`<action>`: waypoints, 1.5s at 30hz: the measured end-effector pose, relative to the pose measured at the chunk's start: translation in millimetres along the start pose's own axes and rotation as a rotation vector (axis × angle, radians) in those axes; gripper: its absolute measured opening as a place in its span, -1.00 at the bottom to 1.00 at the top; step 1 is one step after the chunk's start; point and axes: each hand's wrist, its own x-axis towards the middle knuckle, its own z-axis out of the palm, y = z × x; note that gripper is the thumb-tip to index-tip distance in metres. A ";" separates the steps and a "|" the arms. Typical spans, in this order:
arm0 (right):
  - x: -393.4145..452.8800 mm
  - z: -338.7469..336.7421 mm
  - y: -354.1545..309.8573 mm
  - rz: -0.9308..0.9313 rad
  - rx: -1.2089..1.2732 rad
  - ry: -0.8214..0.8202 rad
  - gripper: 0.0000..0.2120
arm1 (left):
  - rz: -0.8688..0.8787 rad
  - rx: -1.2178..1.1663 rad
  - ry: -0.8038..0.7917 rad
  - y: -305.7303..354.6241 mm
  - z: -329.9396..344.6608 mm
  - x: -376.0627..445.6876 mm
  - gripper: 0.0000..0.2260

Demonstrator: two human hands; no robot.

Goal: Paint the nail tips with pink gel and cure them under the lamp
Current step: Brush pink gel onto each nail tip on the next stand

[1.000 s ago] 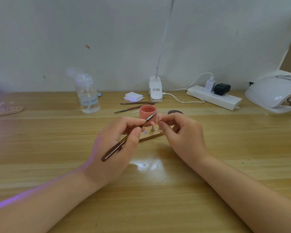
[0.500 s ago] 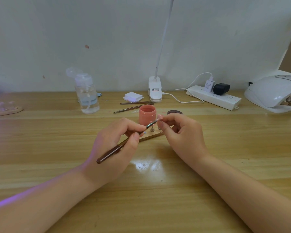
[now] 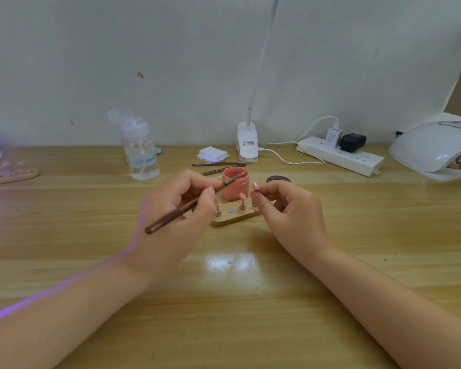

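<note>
The left hand (image 3: pixel 179 209) holds a brown brush (image 3: pixel 186 206) like a pencil, fingers curled round it. The brush slants up to the right, and its tip reaches the open top of the pink gel jar (image 3: pixel 235 186). The right hand (image 3: pixel 288 209) pinches a small peg with a pink nail tip (image 3: pixel 255 185) on top, just right of the jar. Both arms reach in from the bottom corners. A wooden stand (image 3: pixel 236 215) lies between the hands, with another pink tip (image 3: pixel 242 196) on it. The white lamp (image 3: pixel 434 147) sits far right on the table (image 3: pixel 250 315).
</note>
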 end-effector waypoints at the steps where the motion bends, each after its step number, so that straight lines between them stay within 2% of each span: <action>1: -0.2 -0.1 -0.1 -0.002 0.002 0.001 -0.97 | -0.026 -0.002 0.038 1.8 -0.5 5.9 -0.87; 6: -0.7 -0.7 -0.4 -0.008 -0.001 -0.006 -0.96 | -0.155 0.105 0.139 3.8 -4.3 41.1 -0.87; 10: -0.6 -0.4 0.5 -0.015 -0.014 -0.006 -0.96 | -0.249 0.264 0.104 2.1 -1.0 73.9 -0.85; 15: -0.9 0.2 0.9 -0.017 -0.009 0.005 -0.96 | -0.300 0.429 -0.050 3.1 12.9 116.4 -0.83; 18: -0.9 0.7 2.2 -0.024 -0.001 0.014 -0.96 | -0.346 0.510 -0.218 -2.5 23.8 129.3 -0.82; 20: -0.8 1.1 2.9 -0.031 -0.003 0.015 -0.96 | -0.365 0.578 -0.307 -5.7 29.5 132.8 -0.88; 22: -0.5 1.6 3.3 -0.033 -0.008 0.016 -0.96 | -0.362 0.617 -0.354 -8.8 34.5 134.4 -0.96; 25: 0.1 2.1 3.6 -0.035 -0.009 0.020 -0.97 | -0.405 0.625 -0.390 -15.2 39.6 133.6 -0.97; 28: -0.1 2.1 3.5 -0.048 -0.020 0.025 -0.98 | -0.469 0.542 -0.355 -22.5 37.8 132.5 -0.97; 33: 0.3 2.2 3.0 -0.046 -0.051 0.028 -0.98 | -0.650 0.109 -0.085 -32.2 18.4 137.0 -0.88; 36: 0.5 2.5 2.9 -0.046 -0.062 0.029 -0.98 | -0.787 -0.077 0.012 -39.2 6.8 132.7 -0.89; 45: -0.5 1.3 3.0 -0.029 -0.052 0.018 -0.98 | -0.966 -0.270 0.056 -53.9 -3.8 118.6 -0.86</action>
